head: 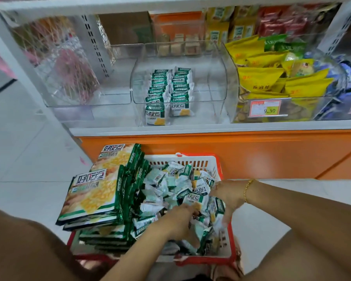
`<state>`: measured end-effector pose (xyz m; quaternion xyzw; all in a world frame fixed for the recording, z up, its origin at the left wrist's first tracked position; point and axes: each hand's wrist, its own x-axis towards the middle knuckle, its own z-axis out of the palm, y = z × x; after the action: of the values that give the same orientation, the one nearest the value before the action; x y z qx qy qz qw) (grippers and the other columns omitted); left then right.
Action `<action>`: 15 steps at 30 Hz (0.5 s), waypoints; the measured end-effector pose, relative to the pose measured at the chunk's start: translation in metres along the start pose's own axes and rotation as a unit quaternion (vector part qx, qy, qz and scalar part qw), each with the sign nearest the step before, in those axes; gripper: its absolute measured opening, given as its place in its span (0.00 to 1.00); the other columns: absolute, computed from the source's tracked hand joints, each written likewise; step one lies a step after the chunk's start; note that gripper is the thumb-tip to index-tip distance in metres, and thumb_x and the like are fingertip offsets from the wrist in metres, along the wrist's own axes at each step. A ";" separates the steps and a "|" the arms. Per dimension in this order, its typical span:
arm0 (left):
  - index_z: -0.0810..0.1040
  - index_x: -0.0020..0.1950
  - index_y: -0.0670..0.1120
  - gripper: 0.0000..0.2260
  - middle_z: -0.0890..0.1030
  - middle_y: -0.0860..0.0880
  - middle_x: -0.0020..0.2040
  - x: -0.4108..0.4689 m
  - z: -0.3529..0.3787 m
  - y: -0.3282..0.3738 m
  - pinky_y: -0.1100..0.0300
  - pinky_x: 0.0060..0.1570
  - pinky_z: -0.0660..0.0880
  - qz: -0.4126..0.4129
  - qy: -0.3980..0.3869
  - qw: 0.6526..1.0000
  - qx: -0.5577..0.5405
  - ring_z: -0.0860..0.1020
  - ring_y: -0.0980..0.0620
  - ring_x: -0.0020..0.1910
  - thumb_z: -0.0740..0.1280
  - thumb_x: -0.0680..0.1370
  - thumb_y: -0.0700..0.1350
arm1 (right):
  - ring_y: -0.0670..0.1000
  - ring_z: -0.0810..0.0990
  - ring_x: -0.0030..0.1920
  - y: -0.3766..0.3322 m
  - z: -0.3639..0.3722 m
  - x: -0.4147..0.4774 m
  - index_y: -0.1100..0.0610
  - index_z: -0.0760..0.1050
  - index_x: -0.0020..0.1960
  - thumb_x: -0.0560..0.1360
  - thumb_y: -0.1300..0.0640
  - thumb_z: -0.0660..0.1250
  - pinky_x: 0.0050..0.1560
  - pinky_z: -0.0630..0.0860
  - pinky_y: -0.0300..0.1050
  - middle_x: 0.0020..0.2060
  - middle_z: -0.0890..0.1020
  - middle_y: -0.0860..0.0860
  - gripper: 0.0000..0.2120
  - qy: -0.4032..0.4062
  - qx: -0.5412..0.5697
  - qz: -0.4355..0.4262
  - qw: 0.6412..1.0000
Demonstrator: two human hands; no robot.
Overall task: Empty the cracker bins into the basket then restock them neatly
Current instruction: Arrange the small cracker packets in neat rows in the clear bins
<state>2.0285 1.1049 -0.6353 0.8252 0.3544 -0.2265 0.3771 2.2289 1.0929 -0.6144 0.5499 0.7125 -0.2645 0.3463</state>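
A red and white basket (190, 158) stands on the floor below the shelf, heaped with small green and white cracker packets (168, 185). Large flat cracker bags (93, 191) are stacked on its left side. Both hands are down in the heap. My left hand (178, 220) is curled around several small packets. My right hand (227, 197), with a gold bracelet at the wrist, presses on packets at the basket's right side. On the shelf, a clear bin (217, 84) holds two neat rows of small packets (168, 92). The clear bin (118, 82) to its left holds nothing.
A clear bin (237, 110) at the right holds yellow snack bags (292, 82) and carries a 9.90 price tag (264, 110). The shelf's orange base (231, 151) rises just behind the basket. White tile floor (28, 159) spreads to the left.
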 end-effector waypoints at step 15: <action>0.69 0.64 0.51 0.27 0.76 0.49 0.57 0.004 0.026 0.012 0.52 0.68 0.63 -0.100 0.183 0.977 -0.038 0.72 0.49 0.60 0.70 0.70 0.62 | 0.56 0.71 0.60 -0.002 -0.016 0.002 0.61 0.69 0.66 0.72 0.50 0.73 0.56 0.74 0.49 0.59 0.74 0.58 0.27 0.051 -0.023 0.025 0.998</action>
<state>2.0376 1.0803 -0.6485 0.7984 0.5060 -0.0946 0.3123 2.2236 1.1051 -0.6060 0.5725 0.7211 -0.2109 0.3283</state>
